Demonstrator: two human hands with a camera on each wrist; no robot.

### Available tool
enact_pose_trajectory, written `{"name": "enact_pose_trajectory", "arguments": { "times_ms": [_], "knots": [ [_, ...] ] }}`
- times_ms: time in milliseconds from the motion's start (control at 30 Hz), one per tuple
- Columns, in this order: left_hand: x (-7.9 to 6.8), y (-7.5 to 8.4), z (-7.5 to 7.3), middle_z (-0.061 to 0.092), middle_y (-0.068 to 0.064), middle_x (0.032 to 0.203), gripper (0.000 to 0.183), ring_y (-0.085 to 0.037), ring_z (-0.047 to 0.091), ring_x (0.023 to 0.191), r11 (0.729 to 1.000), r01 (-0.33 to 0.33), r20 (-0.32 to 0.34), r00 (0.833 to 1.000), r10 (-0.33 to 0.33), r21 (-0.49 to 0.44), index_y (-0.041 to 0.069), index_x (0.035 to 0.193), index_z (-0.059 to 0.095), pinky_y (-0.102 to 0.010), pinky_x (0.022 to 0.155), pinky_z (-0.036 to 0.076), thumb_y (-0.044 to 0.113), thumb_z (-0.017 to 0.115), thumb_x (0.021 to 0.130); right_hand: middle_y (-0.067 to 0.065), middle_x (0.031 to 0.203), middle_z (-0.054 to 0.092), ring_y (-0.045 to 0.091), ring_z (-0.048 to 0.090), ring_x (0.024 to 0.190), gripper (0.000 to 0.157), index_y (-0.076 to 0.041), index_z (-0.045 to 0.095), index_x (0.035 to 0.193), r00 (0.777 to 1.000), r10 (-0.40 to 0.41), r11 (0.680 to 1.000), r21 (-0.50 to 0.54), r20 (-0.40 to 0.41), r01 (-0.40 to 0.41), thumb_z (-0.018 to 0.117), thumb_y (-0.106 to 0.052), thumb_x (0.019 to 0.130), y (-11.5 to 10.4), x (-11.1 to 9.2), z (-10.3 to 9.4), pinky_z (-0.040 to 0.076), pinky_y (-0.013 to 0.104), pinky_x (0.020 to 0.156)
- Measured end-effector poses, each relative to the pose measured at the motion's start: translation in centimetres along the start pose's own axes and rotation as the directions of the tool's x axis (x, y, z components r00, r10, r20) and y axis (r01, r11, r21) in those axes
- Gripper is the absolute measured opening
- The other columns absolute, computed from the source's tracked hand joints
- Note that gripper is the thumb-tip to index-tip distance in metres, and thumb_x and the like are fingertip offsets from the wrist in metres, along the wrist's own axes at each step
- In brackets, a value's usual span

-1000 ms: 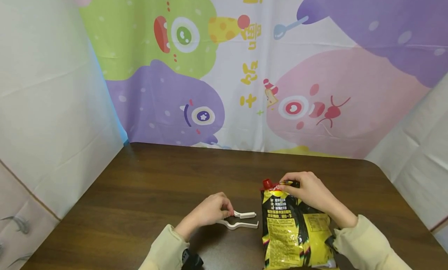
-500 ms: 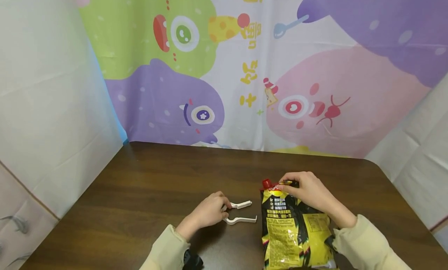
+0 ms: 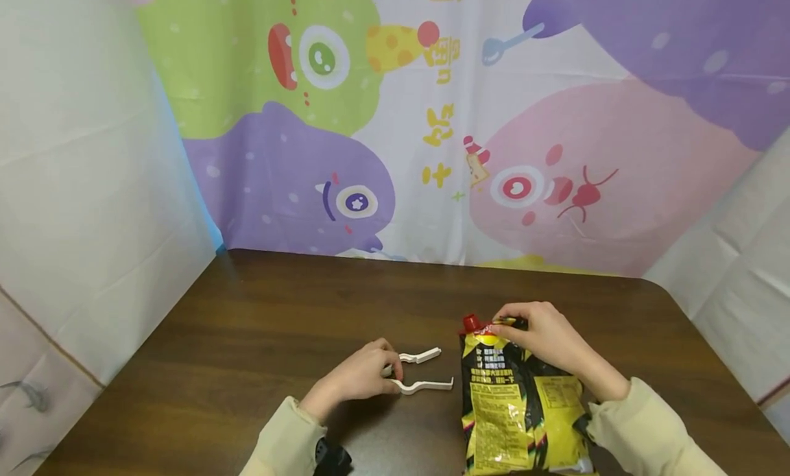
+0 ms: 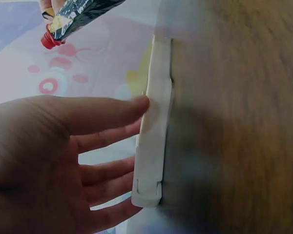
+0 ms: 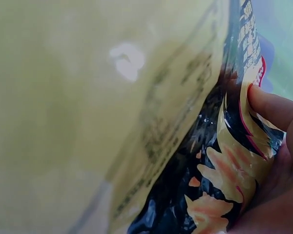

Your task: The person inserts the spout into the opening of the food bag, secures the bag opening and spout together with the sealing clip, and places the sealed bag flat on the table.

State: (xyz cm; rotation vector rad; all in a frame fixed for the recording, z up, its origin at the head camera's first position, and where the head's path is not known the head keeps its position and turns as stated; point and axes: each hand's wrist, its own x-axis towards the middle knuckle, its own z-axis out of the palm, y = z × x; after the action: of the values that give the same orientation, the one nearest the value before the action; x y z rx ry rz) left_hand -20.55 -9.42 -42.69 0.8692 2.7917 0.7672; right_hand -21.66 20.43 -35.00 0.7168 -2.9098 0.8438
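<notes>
Head view: from above the near side, facing forward and down; desk [image 3: 278, 311] low in frame, printed cloth [image 3: 426, 215] above. Left wrist: close in, rolled sideways, desk at right; shares white clip [image 4: 155, 126] and, upper left, bag [image 4: 88, 12] with head. Right wrist: nearly against bag, filling left and centre.

Left grip [image 3: 364, 372] has the white clip [image 3: 426, 385] by 1 end, its 2 arms [image 3: 422, 356] spread, pointing at the black and yellow bag [image 3: 500, 421]. Right grip [image 3: 543, 335] pinches the bag up top, just beside the red cap [image 3: 472, 323]. Brown bench [image 3: 278, 311] below, cartoon monster curtain [image 3: 426, 222] behind.
</notes>
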Motion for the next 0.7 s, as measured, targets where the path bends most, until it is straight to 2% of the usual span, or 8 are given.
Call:
{"name": "enact_pose_trajectory", "arguments": {
  "times_ms": [200, 333, 500, 700],
  "knots": [
    [-0.42, 0.1, 0.25, 0.053, -0.002, 0.097, 0.009, -0.022, 0.051, 0.092, 0.996, -0.046, -0.012, 0.999, 0.047, 0.076, 0.016, 0.074, 0.066, -0.03, 0.08, 0.041, 0.011, 0.073, 0.072, -0.01, 0.08, 0.064, 0.004, 0.033, 0.047, 0.018, -0.023, 0.067, 0.09, 1.0, 0.011, 1.0, -0.002, 0.002, -0.011, 0.063, -0.039, 0.083, -0.04, -0.16, 0.17, 0.034, 0.024, 0.052],
    [-0.4, 0.09, 0.45, 0.054, 0.001, 0.097, 0.009, -0.019, 0.052, 0.092, 0.993, -0.05, -0.019, 0.998, 0.052, 0.104, 0.019, 0.073, 0.066, -0.03, 0.08, 0.043, 0.012, 0.072, 0.075, -0.01, 0.08, 0.064, 0.005, 0.036, 0.049, 0.019, -0.023, 0.068, 0.09, 1.0, -0.001, 1.0, 0.0, 0.002, 0.001, 0.063, -0.039, 0.083, -0.11, -0.19, 0.15, 0.035, 0.025, 0.054],
    [-0.19, 0.04, 0.25, 0.054, 0.003, 0.094, 0.01, -0.013, 0.053, 0.085, 0.996, -0.054, -0.034, 0.998, 0.057, 0.066, 0.018, 0.076, 0.064, -0.026, 0.074, 0.045, 0.01, 0.066, 0.081, -0.01, 0.078, 0.063, 0.005, 0.039, 0.05, 0.018, -0.022, 0.068, 0.089, 1.0, 0.006, 1.0, 0.003, -0.001, -0.006, 0.063, -0.038, 0.083, -0.19, -0.1, 0.08, 0.036, 0.025, 0.054],
    [-0.25, 0.06, -0.42, 0.053, 0.001, 0.09, 0.01, -0.013, 0.053, 0.081, 0.997, -0.078, -0.053, 0.995, 0.078, 0.012, 0.013, 0.08, 0.062, -0.027, 0.071, 0.044, 0.004, 0.062, 0.083, -0.01, 0.077, 0.063, 0.006, 0.041, 0.051, 0.018, -0.022, 0.068, 0.089, 1.0, 0.007, 1.0, -0.001, -0.007, -0.007, 0.063, -0.038, 0.083, -0.17, -0.05, 0.05, 0.036, 0.025, 0.054]
  ]
}}
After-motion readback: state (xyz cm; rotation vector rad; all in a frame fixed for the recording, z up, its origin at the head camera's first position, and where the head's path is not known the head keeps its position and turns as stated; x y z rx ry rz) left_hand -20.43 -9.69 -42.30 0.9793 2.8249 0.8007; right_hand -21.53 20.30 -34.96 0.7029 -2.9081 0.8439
